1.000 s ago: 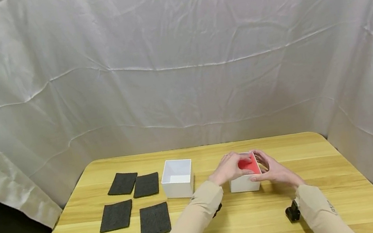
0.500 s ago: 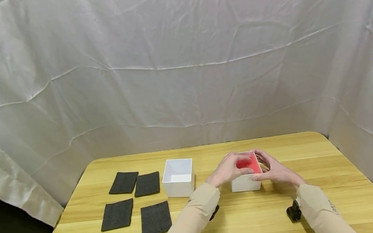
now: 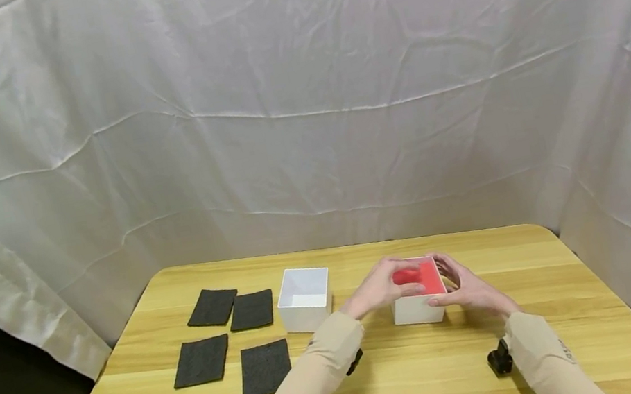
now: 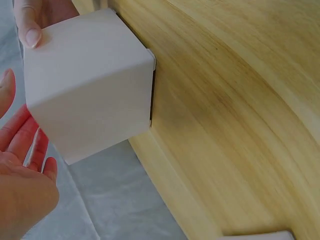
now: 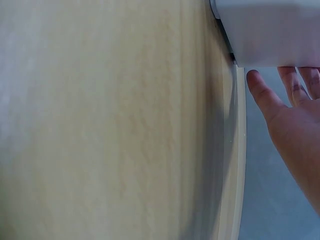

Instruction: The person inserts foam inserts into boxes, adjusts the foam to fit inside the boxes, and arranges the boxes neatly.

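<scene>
A white box (image 3: 418,310) stands at the right of the table with a bright red surface (image 3: 432,277) showing at its top. My left hand (image 3: 378,286) hovers at the top's left side, thumb and fingers apart over the red. In the left wrist view, the left hand (image 4: 25,180) has spread, slightly bent fingers beside the white box (image 4: 92,95), with a red glow on them. My right hand (image 3: 467,286) holds the box from the right, thumb on its front face. In the right wrist view, part of the right hand (image 5: 295,125) shows by the box (image 5: 275,35).
Left of the hands stands a second white box (image 3: 305,318), its top uncovered and its white floor visible. Several dark square pads (image 3: 265,369) lie flat on the wooden table (image 3: 435,373) at the left. A pale curtain (image 3: 308,156) hangs behind.
My left hand has drawn slightly left and back from the red surface, so more red shows. The right hand stays on the box. The whole view has shifted a little.
</scene>
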Motion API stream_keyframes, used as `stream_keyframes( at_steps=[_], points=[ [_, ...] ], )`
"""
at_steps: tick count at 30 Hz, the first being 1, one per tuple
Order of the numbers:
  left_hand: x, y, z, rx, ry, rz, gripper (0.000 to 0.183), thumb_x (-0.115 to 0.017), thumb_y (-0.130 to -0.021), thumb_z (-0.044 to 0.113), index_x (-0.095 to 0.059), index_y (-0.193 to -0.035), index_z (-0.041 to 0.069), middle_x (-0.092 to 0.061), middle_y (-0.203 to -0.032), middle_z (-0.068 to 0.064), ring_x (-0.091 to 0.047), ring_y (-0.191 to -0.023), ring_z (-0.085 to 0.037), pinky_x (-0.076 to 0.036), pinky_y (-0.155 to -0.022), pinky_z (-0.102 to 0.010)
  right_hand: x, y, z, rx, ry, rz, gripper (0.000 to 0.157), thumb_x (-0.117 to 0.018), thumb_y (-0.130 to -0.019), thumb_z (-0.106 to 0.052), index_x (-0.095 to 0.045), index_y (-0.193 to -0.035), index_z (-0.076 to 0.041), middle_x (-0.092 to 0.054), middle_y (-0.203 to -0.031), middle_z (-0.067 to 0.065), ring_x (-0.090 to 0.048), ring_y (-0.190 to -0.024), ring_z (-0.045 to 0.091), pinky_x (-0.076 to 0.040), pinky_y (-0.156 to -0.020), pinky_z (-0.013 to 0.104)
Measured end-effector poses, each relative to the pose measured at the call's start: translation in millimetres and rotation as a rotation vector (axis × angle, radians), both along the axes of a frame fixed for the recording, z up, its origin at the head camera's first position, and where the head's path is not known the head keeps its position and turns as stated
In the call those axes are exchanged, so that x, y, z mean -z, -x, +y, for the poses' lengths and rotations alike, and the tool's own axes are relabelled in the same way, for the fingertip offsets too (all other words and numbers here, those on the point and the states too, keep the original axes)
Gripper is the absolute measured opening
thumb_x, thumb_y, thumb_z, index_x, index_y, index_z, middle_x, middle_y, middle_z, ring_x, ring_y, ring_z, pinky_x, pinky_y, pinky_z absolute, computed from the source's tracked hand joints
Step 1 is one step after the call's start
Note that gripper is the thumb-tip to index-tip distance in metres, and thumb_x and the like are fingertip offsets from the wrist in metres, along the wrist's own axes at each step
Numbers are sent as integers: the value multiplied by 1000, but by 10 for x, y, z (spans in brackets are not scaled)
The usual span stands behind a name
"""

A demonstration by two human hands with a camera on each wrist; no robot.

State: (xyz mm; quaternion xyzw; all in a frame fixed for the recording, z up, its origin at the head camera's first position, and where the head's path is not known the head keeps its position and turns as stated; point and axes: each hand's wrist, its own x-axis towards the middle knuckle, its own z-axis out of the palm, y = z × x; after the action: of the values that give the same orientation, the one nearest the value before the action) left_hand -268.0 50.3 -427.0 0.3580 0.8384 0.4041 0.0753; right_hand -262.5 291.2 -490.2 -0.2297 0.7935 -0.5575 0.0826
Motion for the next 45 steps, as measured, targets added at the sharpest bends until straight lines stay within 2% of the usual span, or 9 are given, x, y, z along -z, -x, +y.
stream_keyframes(
  at_steps=[5,9,16,21,29,35,39,43,45],
  points=[
    [-44,-30,-88,20,23,21,53,-73,-93,23,-58,-142,13,-64,-140,-8,-57,-132,-20,-46,-112,-34,6,2,3,0,-4,-4,94,-78,-84,-11,-17,-155,1,-23,-161,30,-16,-150,54,-22,-116,66],
    [-61,-49,-172,36,10,0,56,-74,-92,24,-56,-144,13,-62,-142,-8,-56,-135,-21,-44,-114,-39,9,6,2,7,-13,-14,97,-79,-85,-11,-14,-156,3,-21,-162,30,-15,-150,54,-21,-117,65],
    [-65,-116,-335,-4,-16,-71,57,-76,-90,30,-59,-141,13,-61,-145,-2,-50,-141,-21,-39,-118,-43,10,-6,-8,18,-29,-19,98,-80,-84,-12,-15,-156,2,-23,-161,30,-18,-149,53,-23,-116,66],
    [-91,-170,-455,-41,-15,-75,56,-77,-90,33,-60,-140,13,-60,-146,-1,-49,-141,-21,-38,-119,-44,13,-10,-22,23,-17,-25,99,-80,-83,-11,-14,-156,3,-24,-161,30,-17,-149,53,-22,-117,65],
    [-103,-226,-692,-45,-68,-83,59,-77,-89,28,-58,-141,9,-59,-146,-5,-49,-142,-23,-36,-120,-47,-12,-23,-33,21,-26,-45,102,-80,-84,-12,-10,-158,3,-20,-163,30,-15,-151,53,-21,-118,64],
    [-77,-295,-926,-72,-135,-115,56,-77,-90,25,-58,-141,13,-59,-147,-2,-48,-142,-22,-35,-120,-47,-91,-65,-66,15,-43,-75,106,-79,-85,-15,-6,-161,-6,-9,-168,25,-7,-153,51,-16,-119,64],
    [-34,-355,-1091,-107,-172,-107,56,-77,-89,26,-59,-141,13,-59,-146,-4,-48,-142,-25,-35,-119,-51,-180,-115,-116,46,-102,-19,107,-80,-83,-17,-7,-162,-16,-5,-170,19,-2,-154,50,-10,-115,78],
    [-3,-413,-1232,-145,-226,-89,54,-77,-90,25,-59,-139,10,-59,-145,-8,-46,-143,-31,-33,-118,-59,-332,-191,-256,145,-217,82,104,-83,-82,-27,-16,-161,-27,-4,-170,18,-7,-153,51,-17,-108,83],
    [11,-443,-1300,-161,-260,-99,54,-76,-91,24,-59,-140,10,-58,-147,-9,-45,-143,-33,-37,-116,-56,-408,-232,-367,189,-248,115,101,-83,-81,-31,-20,-160,-30,-2,-170,18,-7,-153,51,-22,-108,81]
  ],
)
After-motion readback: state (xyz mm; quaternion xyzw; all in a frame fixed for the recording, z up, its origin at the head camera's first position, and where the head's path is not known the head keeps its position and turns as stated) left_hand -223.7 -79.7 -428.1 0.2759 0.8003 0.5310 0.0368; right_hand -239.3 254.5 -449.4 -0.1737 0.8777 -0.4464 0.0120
